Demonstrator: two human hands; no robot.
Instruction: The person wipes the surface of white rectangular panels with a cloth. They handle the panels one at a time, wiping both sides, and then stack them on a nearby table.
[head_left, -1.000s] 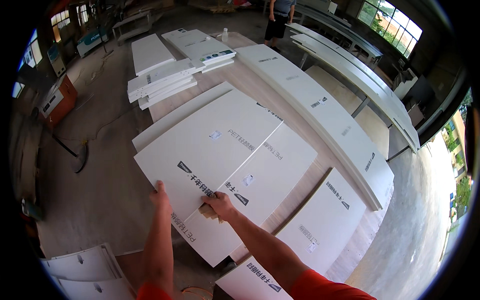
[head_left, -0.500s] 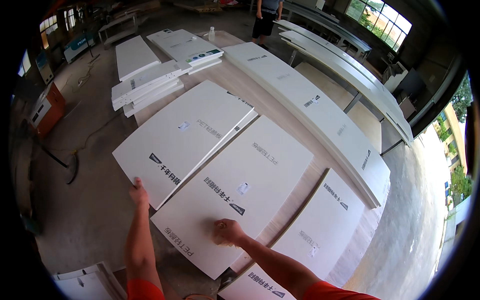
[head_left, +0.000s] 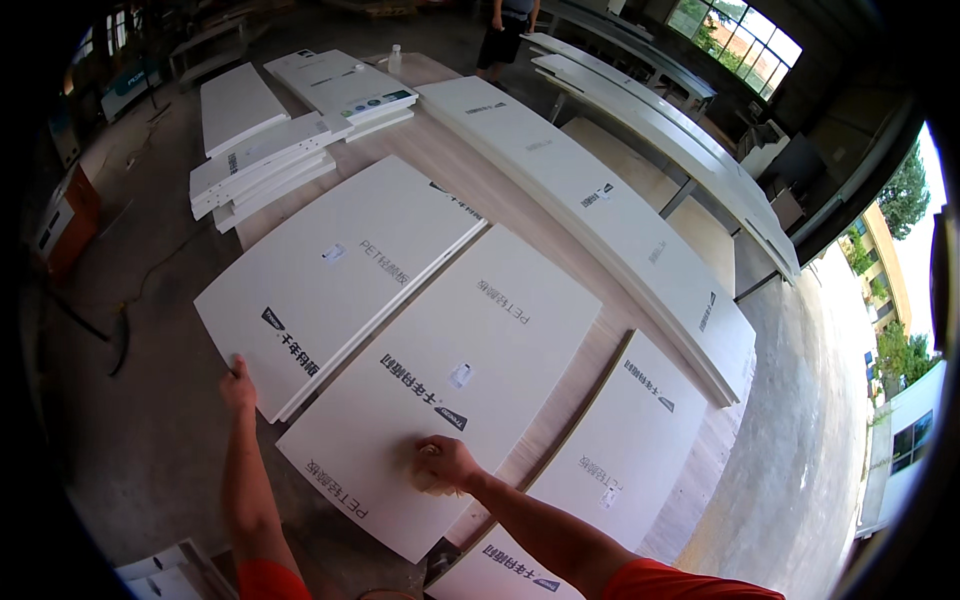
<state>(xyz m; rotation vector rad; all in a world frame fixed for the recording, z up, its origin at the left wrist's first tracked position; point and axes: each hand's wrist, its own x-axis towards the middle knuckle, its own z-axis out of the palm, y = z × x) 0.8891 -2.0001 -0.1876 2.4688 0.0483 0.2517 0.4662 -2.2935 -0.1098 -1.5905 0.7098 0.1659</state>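
Two large white rectangular panels lie side by side on a wooden worktable. My left hand grips the near corner of the left panel, which partly overhangs the table edge. My right hand is closed and presses down on the near end of the middle panel, with something small and pale under the fingers that I cannot make out. Both panels carry dark printed lettering and a small sticker.
A third white panel lies to the right, another at the near edge. Long white boards run along the table's far side. Stacked white panels sit at the far left. A person stands at the far end. Concrete floor lies left.
The top panel has slid off to the left, uncovering the middle panel beneath. My left hand went left with it; my right hand stayed pressed on the middle panel.
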